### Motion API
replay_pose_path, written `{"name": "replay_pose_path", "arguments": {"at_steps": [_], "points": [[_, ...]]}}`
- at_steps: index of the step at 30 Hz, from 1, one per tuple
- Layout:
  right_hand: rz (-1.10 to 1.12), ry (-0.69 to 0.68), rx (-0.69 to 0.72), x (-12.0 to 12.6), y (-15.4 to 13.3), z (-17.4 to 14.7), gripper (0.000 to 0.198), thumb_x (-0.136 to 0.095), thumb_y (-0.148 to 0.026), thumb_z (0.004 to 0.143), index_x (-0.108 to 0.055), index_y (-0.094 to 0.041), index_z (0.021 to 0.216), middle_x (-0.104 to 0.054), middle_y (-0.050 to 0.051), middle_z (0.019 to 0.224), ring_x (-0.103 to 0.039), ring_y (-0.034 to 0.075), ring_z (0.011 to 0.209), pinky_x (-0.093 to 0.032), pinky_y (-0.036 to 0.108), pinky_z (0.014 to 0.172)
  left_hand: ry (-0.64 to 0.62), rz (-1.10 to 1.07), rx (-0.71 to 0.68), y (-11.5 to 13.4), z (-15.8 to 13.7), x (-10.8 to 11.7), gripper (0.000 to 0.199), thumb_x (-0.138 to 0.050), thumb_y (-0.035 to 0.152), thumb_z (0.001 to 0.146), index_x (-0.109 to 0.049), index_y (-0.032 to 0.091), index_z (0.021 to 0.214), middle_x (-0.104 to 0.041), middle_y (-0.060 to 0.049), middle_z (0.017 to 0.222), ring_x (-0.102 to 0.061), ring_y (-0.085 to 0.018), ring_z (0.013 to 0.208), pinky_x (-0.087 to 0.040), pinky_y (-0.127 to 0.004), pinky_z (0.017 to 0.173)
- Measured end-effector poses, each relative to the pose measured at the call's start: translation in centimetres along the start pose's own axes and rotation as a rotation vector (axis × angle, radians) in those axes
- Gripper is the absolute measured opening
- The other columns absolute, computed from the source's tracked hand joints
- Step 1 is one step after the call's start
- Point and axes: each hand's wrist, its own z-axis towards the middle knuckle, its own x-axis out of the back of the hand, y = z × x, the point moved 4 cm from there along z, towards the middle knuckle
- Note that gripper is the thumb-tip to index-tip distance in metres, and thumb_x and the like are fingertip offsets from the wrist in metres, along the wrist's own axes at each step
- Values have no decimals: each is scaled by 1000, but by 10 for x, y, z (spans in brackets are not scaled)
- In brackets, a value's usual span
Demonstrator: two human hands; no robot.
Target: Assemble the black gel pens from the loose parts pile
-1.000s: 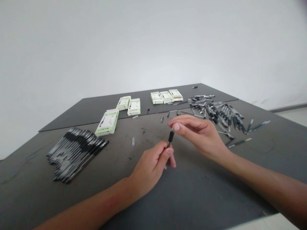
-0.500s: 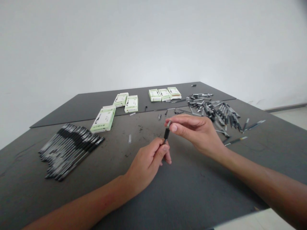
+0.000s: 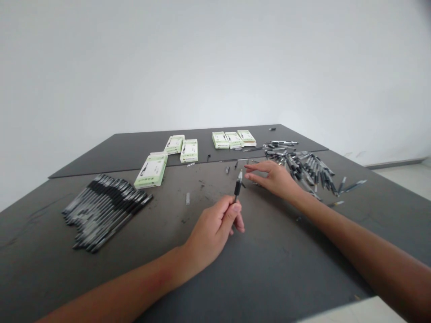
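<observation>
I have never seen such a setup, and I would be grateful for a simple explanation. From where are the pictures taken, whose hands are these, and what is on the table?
There is no machine here: these are a person's two bare hands. All pictures come from one camera worn on that person's head, looking forward and down.

The left hand holds a slim clear pen with a black sleeve, its tip pointing up. The right hand is beside the tip, thumb and index finger apart; I see nothing clearly between them.

On the dark grey table, similar black-and-clear pens lie side by side at left, with a loose heap of pens and parts at right. Six flat green-and-white boxes lie farther back.
</observation>
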Motion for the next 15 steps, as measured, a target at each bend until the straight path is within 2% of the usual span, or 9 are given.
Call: {"name": "replay_pose_path", "arguments": {"at_steps": [5,10,15], "points": [[-191,-123,158,-23,-14,27,35,-62,-40,104,-80,-24,129,-80,8,129,-70,30,126,-46,48,113,-22,7,-37,-1,0,-1,34,-38,41,115,-53,23,90,-70,0,78,-66,-15,70,-52,-27,69],[-366,-275,196,-52,-19,67,42,-58,-36,104,-74,-26,141,-69,10,149,-56,36,143,-36,58,119,-10,18,-69,-2,0,-1,33,-36,39,115,-52,23,90,-71,1,76,-67,-15,71,-51,-27,70],[-362,-393,204,-68,-8,83,33,-62,-35,100,-82,-29,126,-76,8,139,-64,34,134,-36,53,117,-22,11,-76,-5,0,-3,32,-36,38,116,-50,24,91,-71,2,77,-66,-15,68,-50,-27,70]]}}
